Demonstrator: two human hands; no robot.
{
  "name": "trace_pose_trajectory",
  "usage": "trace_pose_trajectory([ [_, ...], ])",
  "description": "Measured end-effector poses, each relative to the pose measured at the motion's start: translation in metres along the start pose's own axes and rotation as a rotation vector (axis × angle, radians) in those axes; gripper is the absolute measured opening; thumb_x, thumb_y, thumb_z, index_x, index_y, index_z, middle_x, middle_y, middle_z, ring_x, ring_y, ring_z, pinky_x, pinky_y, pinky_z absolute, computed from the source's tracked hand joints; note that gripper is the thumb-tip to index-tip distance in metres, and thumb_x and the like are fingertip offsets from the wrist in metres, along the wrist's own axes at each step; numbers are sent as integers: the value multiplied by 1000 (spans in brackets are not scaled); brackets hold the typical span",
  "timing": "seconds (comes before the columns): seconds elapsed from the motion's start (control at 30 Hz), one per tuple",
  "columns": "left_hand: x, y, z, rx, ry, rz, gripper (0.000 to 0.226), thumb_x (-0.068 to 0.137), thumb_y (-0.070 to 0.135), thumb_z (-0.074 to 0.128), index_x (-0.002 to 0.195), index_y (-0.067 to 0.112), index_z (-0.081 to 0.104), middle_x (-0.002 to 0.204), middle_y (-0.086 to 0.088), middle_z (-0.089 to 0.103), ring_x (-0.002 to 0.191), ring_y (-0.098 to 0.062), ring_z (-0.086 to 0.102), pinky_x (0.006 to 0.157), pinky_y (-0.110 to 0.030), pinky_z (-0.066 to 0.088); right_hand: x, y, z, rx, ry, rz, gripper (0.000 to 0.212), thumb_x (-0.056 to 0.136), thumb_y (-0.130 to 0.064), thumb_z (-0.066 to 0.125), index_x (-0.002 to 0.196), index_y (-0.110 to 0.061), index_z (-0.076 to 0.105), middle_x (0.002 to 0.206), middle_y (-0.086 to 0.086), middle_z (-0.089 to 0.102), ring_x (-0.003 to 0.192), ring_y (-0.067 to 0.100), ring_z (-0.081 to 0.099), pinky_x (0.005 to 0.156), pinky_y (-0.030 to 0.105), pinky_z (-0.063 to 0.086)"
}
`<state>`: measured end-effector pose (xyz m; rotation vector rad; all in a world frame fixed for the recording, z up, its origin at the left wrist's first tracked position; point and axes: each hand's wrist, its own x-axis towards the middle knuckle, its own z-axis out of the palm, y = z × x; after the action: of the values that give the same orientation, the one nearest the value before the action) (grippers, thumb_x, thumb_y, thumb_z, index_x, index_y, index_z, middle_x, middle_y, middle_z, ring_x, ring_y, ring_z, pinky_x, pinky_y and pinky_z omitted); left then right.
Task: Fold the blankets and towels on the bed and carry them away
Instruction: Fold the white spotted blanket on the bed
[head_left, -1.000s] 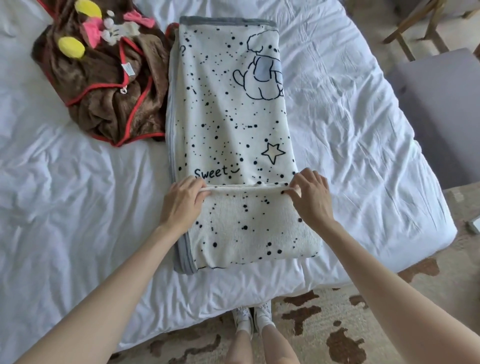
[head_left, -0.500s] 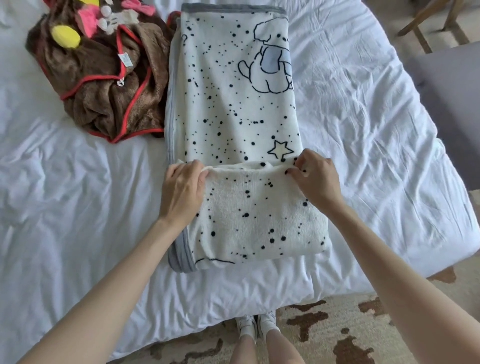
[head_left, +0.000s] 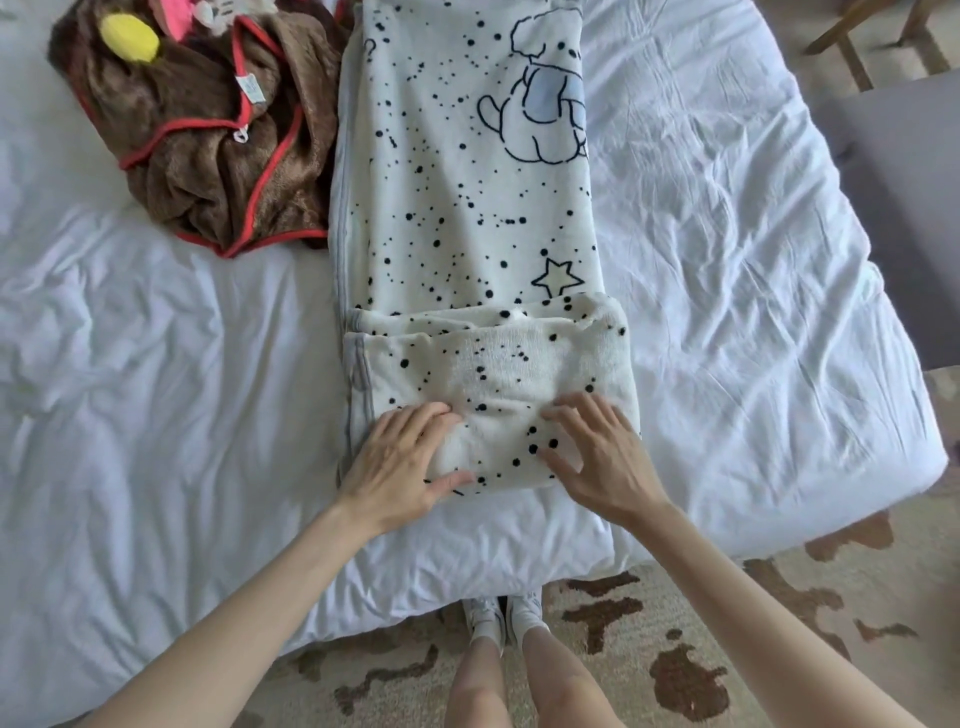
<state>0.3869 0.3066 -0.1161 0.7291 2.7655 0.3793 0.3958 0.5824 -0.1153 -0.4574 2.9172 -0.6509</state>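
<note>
Change noted: both grips have let go of the turned-over edge they pinched half a second ago and drawn back toward the person. The left grip and right grip now lie released, fingers straight and spread, palms down on the near end of the folded section of the spotted blanket, which lies lengthwise on the bed. The dropped edge rests beyond the fingertips, just short of the printed star. Judgement: this turn is set and being flattened; the long stretch beyond both grips is unfolded, so more turns likely remain before carrying. Beyond and outboard of the left grip, a brown towel with red trim lies crumpled, touching the blanket's edge, and could catch on later turns. A grey chair stands well outboard of the right grip
</note>
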Motion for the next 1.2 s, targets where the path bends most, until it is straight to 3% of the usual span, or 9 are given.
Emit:
trace_pose_trajectory([
  [0.1, -19, -9, 14, 100, -148, -16, 96, 83, 72, 50, 157, 21, 17, 162, 0, 24, 149, -19, 21, 123, -42, 10, -22, 12, 8, -111, -220, -13, 89, 74, -63, 68, 146, -22, 36, 152, -2, 36, 138, 17, 36, 117, 39, 28],
  [0.17, -28, -19, 19, 163, -196, -14, 95, 89, 52, 57, 157, 23, -1, 166, 0, 5, 153, -18, -1, 124, -44, 1, -23, 17, 12, -195, -242, -26, 92, 71, -44, 78, 149, -21, 34, 155, -1, 33, 142, 19, 32, 118, 42, 27],
  [0.23, -35, -29, 20, 198, -205, -68, 94, 91, 39, 60, 156, 23, -7, 166, 1, -3, 151, -17, -9, 124, -45, -1, -18, 18, 14, -214, -186, -30, 78, 75, -26, 76, 144, -20, 42, 152, 1, 39, 140, 22, 37, 117, 42, 29],
  [0.43, -37, -27, 18, 147, -94, -149, 89, 70, 14, 82, 148, 12, 40, 156, -8, 37, 145, -27, 33, 119, -47, 25, -4, 12, 13, -137, -24, 14, 45, 70, -8, 73, 113, -14, 64, 115, 0, 67, 107, 27, 62, 87, 40, 50],
  [0.53, -30, -22, 6, 27, 0, -220, 63, 72, 1, 76, 131, 13, 58, 135, -4, 58, 125, -26, 55, 95, -39, 51, 0, 6, 0, -118, -9, 48, 28, 69, -9, 73, 95, -14, 64, 87, 0, 68, 84, 27, 64, 69, 35, 49],
  [0.63, -31, -19, -18, -54, -31, -263, 48, 79, 3, 65, 124, 19, 58, 122, 2, 62, 112, -23, 57, 78, -35, 52, 2, -2, -19, -83, -48, 107, 22, 72, -10, 69, 93, -16, 67, 83, -1, 69, 79, 28, 64, 62, 30, 42],
  [0.87, -37, -8, -78, -249, -316, -361, 28, 71, 16, 65, 93, 33, 62, 83, 10, 67, 82, -19, 65, 66, -31, 51, 4, -20, -73, -59, -373, 235, 16, 72, -24, 70, 88, -23, 69, 75, -2, 64, 74, 20, 57, 57, 26, 33],
  [1.07, -51, 20, -86, -281, -755, -360, 27, 69, 11, 73, 82, 31, 61, 95, -5, 69, 85, -25, 68, 75, -46, 60, -40, -23, -80, 67, -777, 298, 7, 70, -21, 70, 75, -17, 67, 63, -5, 52, 57, 10, 43, 53, 24, 33],
  [1.2, -52, 29, -91, -318, -873, -291, 32, 77, 8, 70, 96, 32, 62, 99, 1, 66, 80, -15, 62, 63, -29, 53, -65, -20, -69, 159, -859, 354, 18, 72, -13, 68, 88, -6, 67, 77, 1, 55, 69, 15, 46, 61, 25, 37],
])
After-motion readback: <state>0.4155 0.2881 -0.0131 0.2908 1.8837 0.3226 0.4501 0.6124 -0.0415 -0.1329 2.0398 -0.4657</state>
